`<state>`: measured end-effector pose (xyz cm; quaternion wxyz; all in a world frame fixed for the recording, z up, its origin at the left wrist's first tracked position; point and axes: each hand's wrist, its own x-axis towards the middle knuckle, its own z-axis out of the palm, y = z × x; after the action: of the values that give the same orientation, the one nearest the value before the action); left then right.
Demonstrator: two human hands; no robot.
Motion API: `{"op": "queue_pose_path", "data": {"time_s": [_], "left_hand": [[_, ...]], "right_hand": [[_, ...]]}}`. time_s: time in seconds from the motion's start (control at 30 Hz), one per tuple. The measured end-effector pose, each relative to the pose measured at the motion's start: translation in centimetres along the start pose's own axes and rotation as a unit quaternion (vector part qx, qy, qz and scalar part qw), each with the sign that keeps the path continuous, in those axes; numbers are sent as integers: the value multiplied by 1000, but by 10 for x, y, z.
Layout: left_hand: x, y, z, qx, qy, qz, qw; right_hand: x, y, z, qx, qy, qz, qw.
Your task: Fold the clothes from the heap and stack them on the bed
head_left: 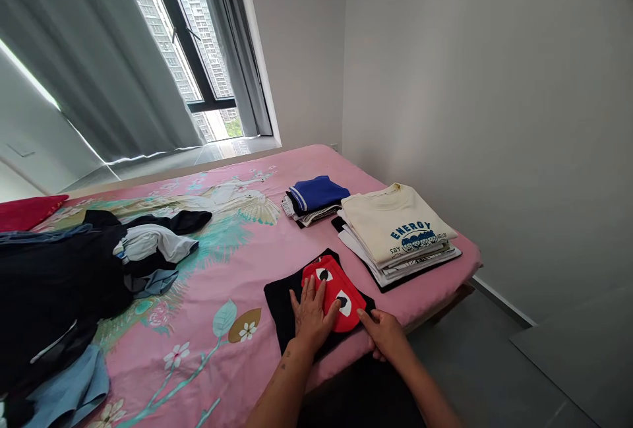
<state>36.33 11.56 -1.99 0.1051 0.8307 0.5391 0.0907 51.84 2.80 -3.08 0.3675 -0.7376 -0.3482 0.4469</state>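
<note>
A black T-shirt [279,299] with a red heart-shaped print and two white eyes lies folded near the bed's front edge. My left hand [312,314] rests flat on the print, its fingers stretched and apart. At the shirt's right edge, the thumb and fingers of my right hand [388,334] pinch the cloth; some of those fingers curl out of sight beneath. Just beyond is a stack of folded shirts topped by a cream T-shirt [395,217] with "ENERGY" lettering. A smaller folded pile, with a blue garment [319,192] on top, sits behind and left of that stack.
Loose black clothes [54,283], a white-grey garment [155,243] and denim pieces [72,388] lie heaped on the bed's left. The pink floral bedsheet [237,375] spreads between. A red pillow [30,212] is at far left; a grey wall [469,85] stands at right.
</note>
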Motion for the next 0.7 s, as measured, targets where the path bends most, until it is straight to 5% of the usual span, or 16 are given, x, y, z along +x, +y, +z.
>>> {"op": "queue_pose_path", "data": {"time_s": [0.23,0.47,0.57,0.7], "left_hand": [[2,0,3,4,6,-1,1000],[-4,3,8,31,35,16,999],[-3,6,10,36,44,12,998],[-4,5,4,24,12,12,1000]], "right_hand": [[7,-15,0,-33,-27,-39,998],[-3,6,-26,-123,128,-60,982],[-20,-9,-18,-98,165,-201,961],[-17,-21,10,-105,58,-367,922]]}}
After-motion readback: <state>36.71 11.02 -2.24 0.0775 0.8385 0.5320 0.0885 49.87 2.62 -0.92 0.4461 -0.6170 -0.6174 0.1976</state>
